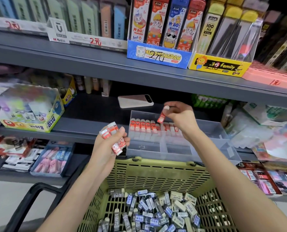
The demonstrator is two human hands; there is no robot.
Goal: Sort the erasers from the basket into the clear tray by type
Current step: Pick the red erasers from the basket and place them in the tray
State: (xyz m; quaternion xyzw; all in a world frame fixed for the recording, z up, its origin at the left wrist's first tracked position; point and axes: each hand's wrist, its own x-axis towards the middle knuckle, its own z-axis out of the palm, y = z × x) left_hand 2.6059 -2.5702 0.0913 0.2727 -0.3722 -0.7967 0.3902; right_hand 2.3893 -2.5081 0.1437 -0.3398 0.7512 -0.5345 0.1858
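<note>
Grey shelf point(89, 113) bears clear plastic tray point(213, 131); right grip point(181, 114) pinches one red-sleeved rectangular eraser point(162, 117); left grip point(109, 143) clutches several.

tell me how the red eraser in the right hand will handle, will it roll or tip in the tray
The red eraser looks flat-sided, so it probably won't roll. The right hand holds it by a pinch alone, so it's likely light. Stood on end like the row in the clear tray, it might tip unless leaned on neighbours.
</note>
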